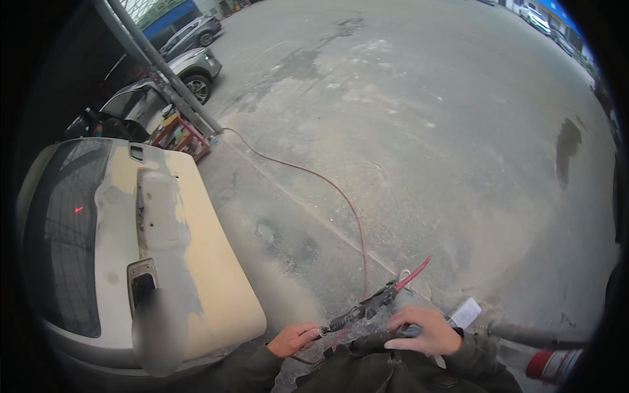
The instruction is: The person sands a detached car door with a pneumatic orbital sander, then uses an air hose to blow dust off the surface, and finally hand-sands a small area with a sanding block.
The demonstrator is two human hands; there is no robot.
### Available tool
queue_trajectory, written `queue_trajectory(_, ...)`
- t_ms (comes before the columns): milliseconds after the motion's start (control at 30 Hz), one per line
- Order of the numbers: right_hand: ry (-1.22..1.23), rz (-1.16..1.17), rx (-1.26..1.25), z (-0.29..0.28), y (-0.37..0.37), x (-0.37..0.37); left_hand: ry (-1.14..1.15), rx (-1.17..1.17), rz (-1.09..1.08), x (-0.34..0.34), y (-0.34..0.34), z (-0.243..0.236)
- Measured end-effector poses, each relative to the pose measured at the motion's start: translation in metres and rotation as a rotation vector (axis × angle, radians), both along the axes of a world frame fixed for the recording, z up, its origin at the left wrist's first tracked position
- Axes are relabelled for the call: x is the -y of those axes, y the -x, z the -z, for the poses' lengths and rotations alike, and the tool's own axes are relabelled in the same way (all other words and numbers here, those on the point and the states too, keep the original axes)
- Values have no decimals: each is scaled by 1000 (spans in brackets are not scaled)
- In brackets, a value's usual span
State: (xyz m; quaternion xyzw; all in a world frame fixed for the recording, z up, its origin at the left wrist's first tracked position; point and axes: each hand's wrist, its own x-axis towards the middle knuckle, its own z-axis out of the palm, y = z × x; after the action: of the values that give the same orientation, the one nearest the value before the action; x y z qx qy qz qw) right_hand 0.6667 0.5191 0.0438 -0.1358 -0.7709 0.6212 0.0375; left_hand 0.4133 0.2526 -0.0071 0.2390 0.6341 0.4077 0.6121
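Note:
My left hand [293, 338] is closed around the near, metal-looking end of a long black tool [367, 309] with a ridged body. The tool slants away up to the right, and a short red hose [415, 272] sticks out at its far end. Close to my body is my right hand [427, 329], its fingers curled over a dark thing I cannot make out against my dark clothing. To my left stands a car tailgate [219, 262] with yellowish filler, bare grey patches and a dark rear window [69, 236].
A long red hose [321, 175] runs over the concrete floor [419, 150] from a metal post [187, 95]. Beside the post stands a red cart [183, 136]. A silver car [196, 72] is parked behind. Near my right lie a white box [465, 312] and a red-and-white container [553, 365].

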Motion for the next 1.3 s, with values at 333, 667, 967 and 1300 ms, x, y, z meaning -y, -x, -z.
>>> queue_trajectory(333, -285, -774, 196, -1, 200, -279, -157, -360, 207, -205, 102, -57)
queue_trajectory(667, 101, -808, 649, -28, 459, -442, -360, -867, 37, -345, 341, -84)
queue_trajectory(967, -49, -848, 63, -75, 711, -518, -175, -507, 122, -442, 576, -163)
queue_trajectory(1300, -409, -1169, -7, -60, 1102, -641, -115, -800, -81, -552, 866, -135)
